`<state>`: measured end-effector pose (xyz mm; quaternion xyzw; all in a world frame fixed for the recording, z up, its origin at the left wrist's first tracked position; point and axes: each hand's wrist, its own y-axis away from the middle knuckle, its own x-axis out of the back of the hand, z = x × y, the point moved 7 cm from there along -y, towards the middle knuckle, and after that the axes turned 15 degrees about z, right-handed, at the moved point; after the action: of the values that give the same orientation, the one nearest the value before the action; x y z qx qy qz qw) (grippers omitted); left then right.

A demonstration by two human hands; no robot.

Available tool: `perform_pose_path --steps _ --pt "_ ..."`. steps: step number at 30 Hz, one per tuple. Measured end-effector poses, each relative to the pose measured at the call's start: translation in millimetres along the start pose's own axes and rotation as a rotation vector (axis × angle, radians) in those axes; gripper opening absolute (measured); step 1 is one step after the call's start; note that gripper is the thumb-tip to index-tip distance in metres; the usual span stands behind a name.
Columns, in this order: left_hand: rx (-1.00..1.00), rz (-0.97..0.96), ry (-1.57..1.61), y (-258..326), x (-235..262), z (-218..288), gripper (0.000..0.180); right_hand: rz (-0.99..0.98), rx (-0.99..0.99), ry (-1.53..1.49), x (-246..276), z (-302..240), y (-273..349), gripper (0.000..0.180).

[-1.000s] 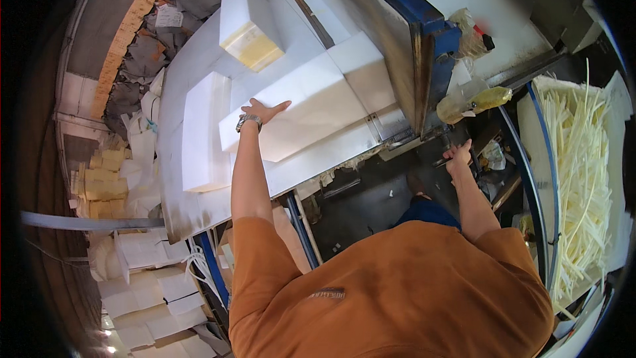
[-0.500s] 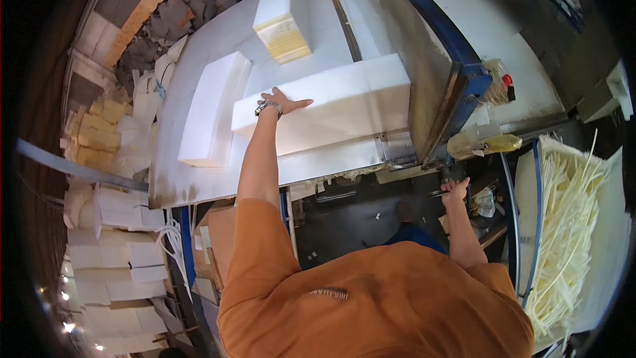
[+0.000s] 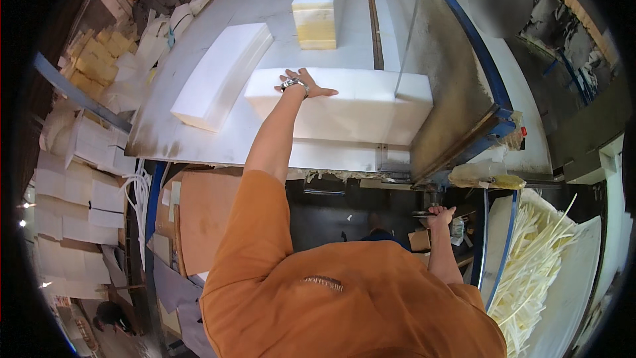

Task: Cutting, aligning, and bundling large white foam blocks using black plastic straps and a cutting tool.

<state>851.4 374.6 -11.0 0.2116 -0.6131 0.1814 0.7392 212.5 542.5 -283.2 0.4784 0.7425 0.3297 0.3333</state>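
Right hand: the right hand [image 3: 440,215] is low and near, at the dark machine front under the bench edge; its fingers curl over a small dark part there, too small to tell what it is or how tightly it is gripped.
Strip heap: a pile of thin cream foam strips [image 3: 535,272] lies near right, beside a blue frame.
Stacked pieces: flat white foam slabs [image 3: 73,192] are stacked at the near left, below bench level.
Left hand: the left hand [image 3: 301,83], with a metal watch at the wrist, lies flat with fingers spread, palm down on the far left top edge of the large white rectangular foam block [image 3: 358,109]; it clasps nothing.
Block place: it lies on the pale grey bench [image 3: 199,139], at the near edge, its right end against the upright steel fence.
Block axis: its long axis runs left to right.
Second block: a long white foam block [image 3: 222,73] lies just left, angled from near left to far right.
Far block: a white foam block with a yellow near face [image 3: 319,6] sits farther back, long axis pointing away.
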Motion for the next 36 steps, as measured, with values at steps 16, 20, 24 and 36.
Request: perform_pose_path --steps 16,20,24,36 --pt "-0.164 0.631 0.980 42.3 -4.1 -152.2 0.050 0.061 0.054 0.060 13.6 -2.7 -44.6 0.060" --pt "0.197 0.514 0.829 116.9 -167.8 -286.4 0.030 0.067 0.022 0.110 -1.9 18.2 -27.7 0.062" --pt "0.331 0.191 0.946 232.6 -334.9 -322.6 0.025 0.122 0.052 0.083 2.2 6.1 -37.1 0.061" --pt "0.723 -0.178 1.171 396.8 -425.5 -316.7 0.011 0.140 -0.062 0.390 33.6 -39.8 -123.7 0.046"
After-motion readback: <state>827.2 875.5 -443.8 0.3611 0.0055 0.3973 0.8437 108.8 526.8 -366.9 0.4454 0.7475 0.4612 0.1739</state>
